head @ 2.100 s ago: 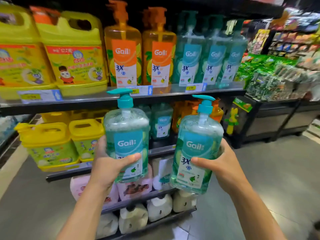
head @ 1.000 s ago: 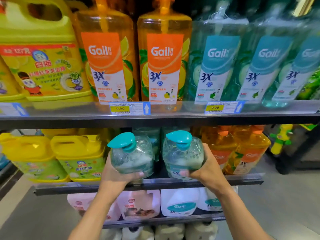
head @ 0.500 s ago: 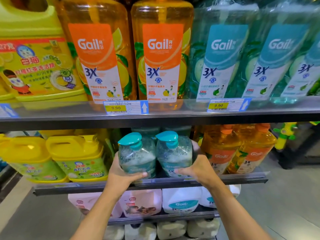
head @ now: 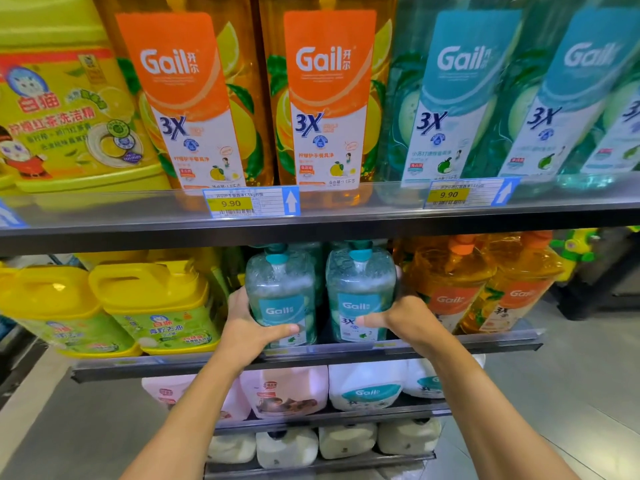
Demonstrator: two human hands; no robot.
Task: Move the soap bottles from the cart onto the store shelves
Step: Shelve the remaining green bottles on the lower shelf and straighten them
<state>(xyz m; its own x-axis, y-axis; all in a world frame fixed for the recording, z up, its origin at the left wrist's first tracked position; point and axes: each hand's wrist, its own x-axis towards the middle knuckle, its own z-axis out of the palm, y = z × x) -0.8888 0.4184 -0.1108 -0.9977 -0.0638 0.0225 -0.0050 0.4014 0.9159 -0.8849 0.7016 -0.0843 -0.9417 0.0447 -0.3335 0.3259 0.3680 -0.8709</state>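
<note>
Two clear teal-green soap bottles with teal pump caps stand upright side by side on the second shelf point(head: 450, 348). My left hand point(head: 249, 327) wraps the left soap bottle point(head: 280, 289) from its left side, thumb across the front. My right hand point(head: 401, 320) grips the right soap bottle point(head: 360, 289) from its right side. Their pump tops reach just under the upper shelf point(head: 311, 226). The cart is out of view.
Yellow jugs point(head: 152, 306) stand left of the bottles, orange soap bottles point(head: 457, 289) right of them. Above are large orange point(head: 187, 98) and teal point(head: 460, 98) bottles with price tags. Lower shelves hold pink and white jugs point(head: 367, 386). Grey floor lies to the right.
Both hands have pushed the two bottles further back onto the second shelf and set them upright. The camera has moved closer to the shelves.
</note>
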